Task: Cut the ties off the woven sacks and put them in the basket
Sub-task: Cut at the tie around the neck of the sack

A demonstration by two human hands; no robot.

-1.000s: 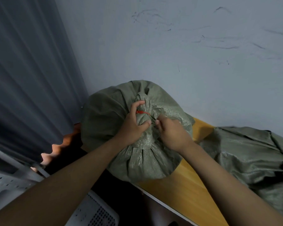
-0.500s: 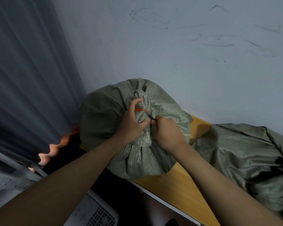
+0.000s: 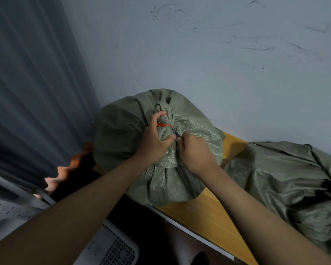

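Note:
A full green woven sack (image 3: pixel 122 138) stands on the wooden table (image 3: pixel 204 213) against the wall. Its gathered neck is bound by a red tie (image 3: pixel 164 125). My left hand (image 3: pixel 153 140) grips the neck, fingers curled over the tie. My right hand (image 3: pixel 195 152) is curled round a thin dark cutting tool (image 3: pixel 177 133), mostly hidden in the fist. The tool's tip points at the red tie's right end.
A second green woven sack (image 3: pixel 287 180) lies slumped on the table to the right. A white perforated basket (image 3: pixel 111 247) sits on the floor below the table's edge. A grey curtain (image 3: pixel 31 92) hangs at the left, a scuffed wall behind.
My right hand has moved up and left along the neck, bringing the tool's tip to the red tie. My left hand keeps its hold.

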